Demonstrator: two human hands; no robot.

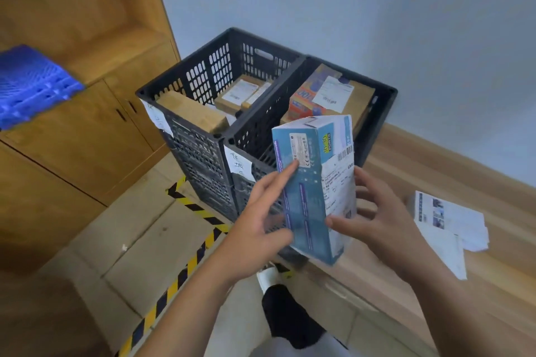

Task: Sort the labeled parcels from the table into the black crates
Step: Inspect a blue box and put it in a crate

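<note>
Blue parcel [313, 182] is up near the black crates [261, 113], label turned toward the camera, probably to read it. Left hand [258, 223] and right hand [374, 220] clasp its sides, fingers loosely spread.

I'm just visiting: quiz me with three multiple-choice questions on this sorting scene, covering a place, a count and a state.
1. Where do the loose white papers lie?
A. on the wooden table
B. inside a crate
C. on the blue pallet

2. How many black crates stand side by side?
A. one
B. two
C. four

3. What is the state of the blue box?
A. dropped in a crate
B. held by both hands
C. flat on the floor

Answers: 1 A, they rest on wood at right; 2 B, two share a middle wall; 3 B, left hand and right hand hold it.
</note>
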